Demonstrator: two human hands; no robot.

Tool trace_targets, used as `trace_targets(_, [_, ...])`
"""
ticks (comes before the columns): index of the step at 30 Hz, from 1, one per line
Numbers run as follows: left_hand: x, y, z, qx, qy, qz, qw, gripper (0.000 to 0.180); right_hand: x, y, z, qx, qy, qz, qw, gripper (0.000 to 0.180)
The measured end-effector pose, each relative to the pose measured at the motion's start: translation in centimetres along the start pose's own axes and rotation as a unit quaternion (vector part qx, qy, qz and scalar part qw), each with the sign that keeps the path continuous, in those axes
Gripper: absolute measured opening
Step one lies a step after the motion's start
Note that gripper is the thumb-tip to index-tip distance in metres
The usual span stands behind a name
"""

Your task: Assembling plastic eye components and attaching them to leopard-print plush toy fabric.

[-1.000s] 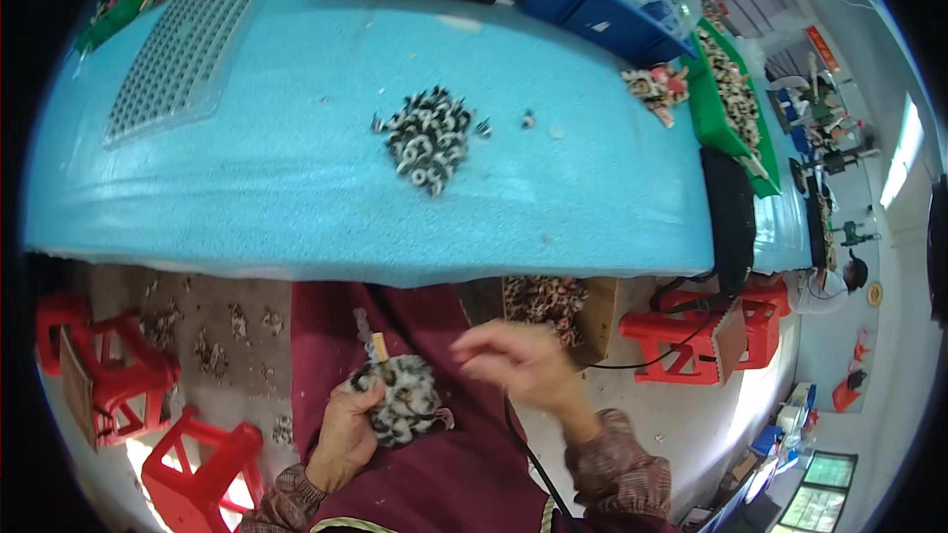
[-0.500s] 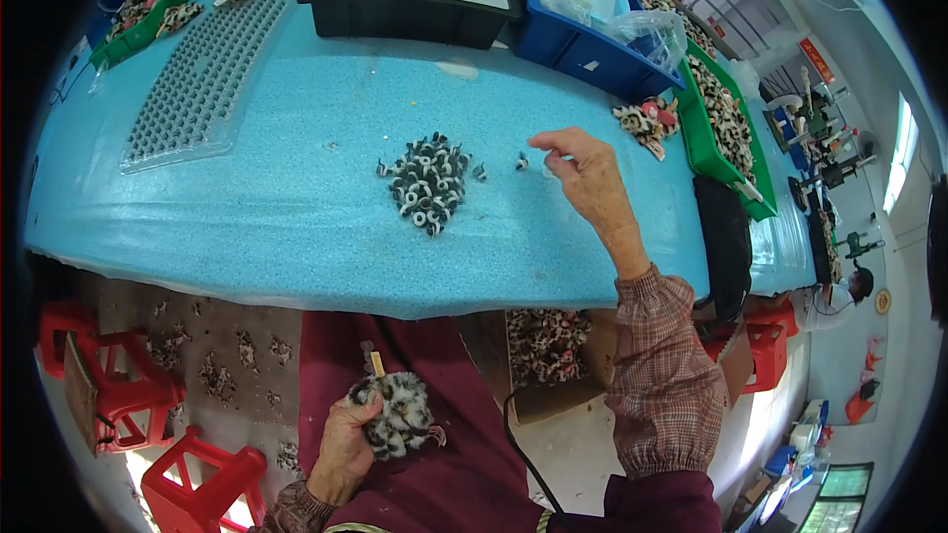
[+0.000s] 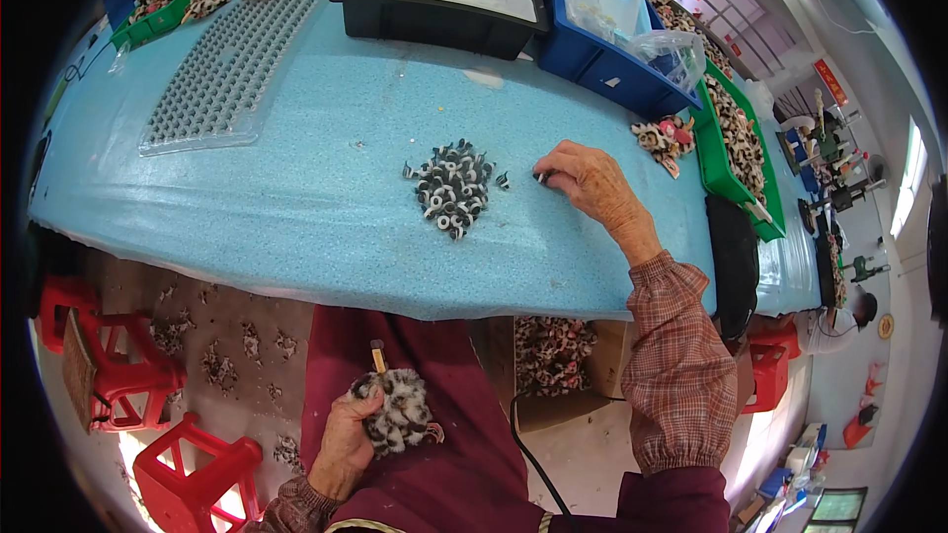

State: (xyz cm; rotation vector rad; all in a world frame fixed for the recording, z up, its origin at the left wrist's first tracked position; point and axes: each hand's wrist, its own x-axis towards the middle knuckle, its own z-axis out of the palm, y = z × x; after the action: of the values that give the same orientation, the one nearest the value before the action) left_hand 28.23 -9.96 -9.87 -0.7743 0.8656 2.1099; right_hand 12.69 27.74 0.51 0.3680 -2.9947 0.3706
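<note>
My left hand [image 3: 343,439] is closed around a small furry plush piece [image 3: 401,410], spotted black, white and tan, held low over my dark red apron [image 3: 444,464]. A short yellow stick-like piece [image 3: 379,359] with a clear tip stands up from the plush; I cannot make out what it is. On the blue tabletop, my right hand [image 3: 594,188] pinches a small black-and-white plastic toy eye [image 3: 540,178] between thumb and fingertips. To its left lies a heap of similar toy eyes [image 3: 449,188], with a single toy eye [image 3: 503,181] just beside the heap.
A clear studded plastic sheet [image 3: 227,79] lies at the left. Along the back stand a black tray [image 3: 434,25], a blue crate [image 3: 607,74] and a green crate [image 3: 726,173] of plush pieces. Red stools [image 3: 197,474] and an open cardboard box [image 3: 563,410] are below the table edge.
My right hand has come down onto the lone toy eye and taken it between its fingers. The view has shifted slightly; my left hand still holds the plush piece.
</note>
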Motion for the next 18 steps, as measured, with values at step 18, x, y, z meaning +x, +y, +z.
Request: trace_targets(18, [0.3, -0.2, -0.9, -0.033, -0.025, -0.026, 0.999, 0.035, -3.6, -6.1, -1.2, 0.351, 0.085, 0.097, 0.928, 0.014])
